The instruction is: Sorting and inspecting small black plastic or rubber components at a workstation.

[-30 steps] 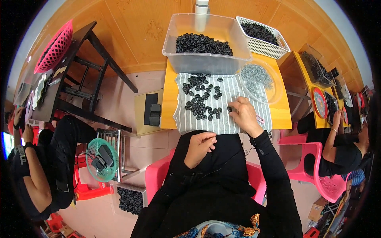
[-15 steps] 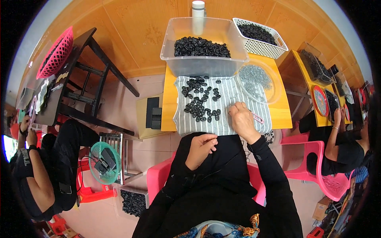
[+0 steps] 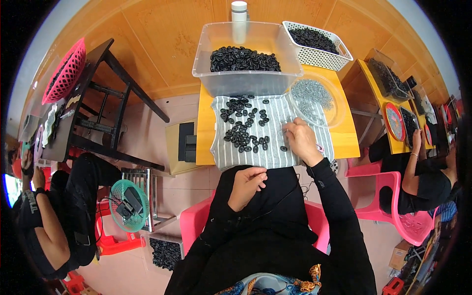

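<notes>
My right hand (image 3: 301, 140) is over the right part of a grey-and-white striped cloth (image 3: 226, 156), its fingers bent together beside a few small loose metal pieces (image 3: 286, 120). What its fingertips hold, if anything, is too small to make out. A single black oval ring (image 3: 283, 148) lies just left of this hand. Near the cloth's front edge, my left hand (image 3: 247, 187) hovers above my lap, fingers loosely stretched and apart, nothing visible in them. Several black oval rings (image 3: 239, 132) are scattered on the cloth's left half. Small silvery metal pieces (image 3: 310, 96) fill a round clear tray (image 3: 339, 115).
A clear plastic bin (image 3: 248, 83) of black rings and a white perforated basket (image 3: 339, 61) of black pieces stand at the back. A pink-handled item (image 3: 320, 147) is partly behind my right hand. Other people sit left and right at tables (image 3: 64, 132).
My right hand has moved slightly up and right on the cloth, uncovering a black oval ring and covering more of the pink item. My left hand stays nearly still; the view has shifted slightly.
</notes>
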`<state>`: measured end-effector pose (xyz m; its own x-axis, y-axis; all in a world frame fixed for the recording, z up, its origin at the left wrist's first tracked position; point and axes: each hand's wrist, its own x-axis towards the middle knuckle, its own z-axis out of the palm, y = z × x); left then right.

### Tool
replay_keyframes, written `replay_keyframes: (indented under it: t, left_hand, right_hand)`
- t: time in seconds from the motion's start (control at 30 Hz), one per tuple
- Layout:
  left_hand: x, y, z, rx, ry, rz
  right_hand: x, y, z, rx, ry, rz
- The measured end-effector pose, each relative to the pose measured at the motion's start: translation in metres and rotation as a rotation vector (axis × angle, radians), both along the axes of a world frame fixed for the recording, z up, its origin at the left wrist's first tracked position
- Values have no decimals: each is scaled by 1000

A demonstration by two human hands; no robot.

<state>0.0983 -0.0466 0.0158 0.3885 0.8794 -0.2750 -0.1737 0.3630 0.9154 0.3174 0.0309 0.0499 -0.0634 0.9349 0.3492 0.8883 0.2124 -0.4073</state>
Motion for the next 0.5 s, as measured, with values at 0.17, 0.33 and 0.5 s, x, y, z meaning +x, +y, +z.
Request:
replay_keyframes:
  t: [0.17, 0.33, 0.5]
  left_hand:
    - [-2, 1, 1, -16, -3, 6]
    - [-4, 1, 0, -15, 9, -2]
    - [-2, -1, 0, -1, 17, -8]
  right_hand:
    - [1, 6, -8, -45, -85, 28]
    - [-1, 3, -4, -68, -65, 37]
    - [-1, -1, 2, -82, -28, 99]
